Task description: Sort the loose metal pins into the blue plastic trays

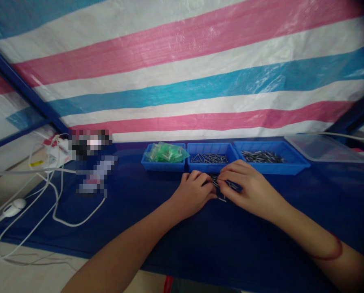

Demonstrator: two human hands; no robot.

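Note:
A small pile of thin metal pins lies on the blue table in front of the bins. My left hand rests at the pile's left side, its fingers curled and the thumb close to a loose pin. Over the pile from the right comes my right hand, thumb and fingertips drawn together in a pinch. What either hand holds is too small or hidden to make out. Just behind the hands, the middle blue bin contains similar pins, and the right blue bin contains darker pins.
The left blue bin holds a green plastic bag. A clear plastic lid lies at the back right. White cables and a white plug-like device spread over the left side. A striped plastic sheet hangs behind the table.

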